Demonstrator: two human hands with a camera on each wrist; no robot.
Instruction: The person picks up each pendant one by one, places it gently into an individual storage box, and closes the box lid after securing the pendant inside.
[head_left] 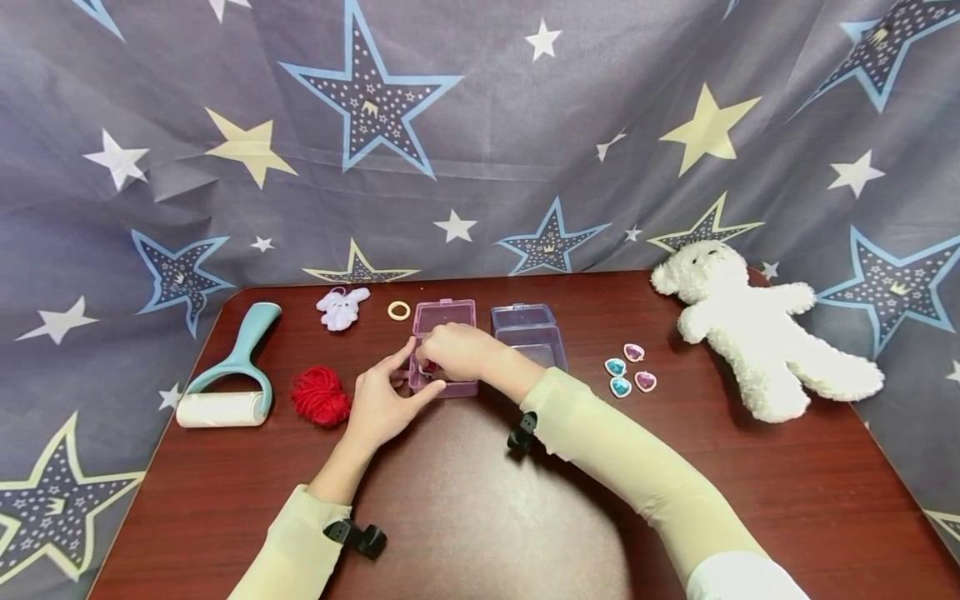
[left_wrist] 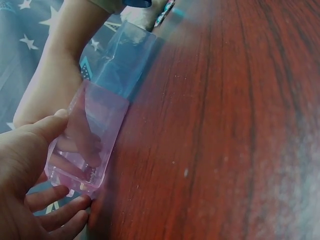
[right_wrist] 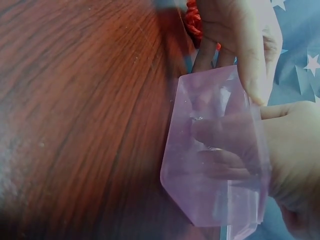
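Box (head_left: 442, 350) of pink clear plastic, lid standing up behind it, sits open near the middle of the table (head_left: 480, 500). The left hand (head_left: 382, 404) steadies its near left corner, thumb and fingers pressed against the wall, while the right hand (head_left: 457, 350) reaches down inside with curled fingers; whether they pinch anything cannot be told, though a small glinting piece shows through the wall in the wrist views. Judging from this, the filling looks only begun: four heart gems (head_left: 630, 369) lie right of the box, past a second clear box (head_left: 528, 332) just beside it, and a red yarn ball (head_left: 320, 395) lies just left of it. Behind the box are a pale ring (head_left: 399, 311) and a small white bunny charm (head_left: 342, 307); farther left lies a lint roller (head_left: 228, 379), and well to the right a white teddy bear (head_left: 757, 329). The table is dark reddish wood, backed by a grey cloth (head_left: 480, 133) printed with stars.
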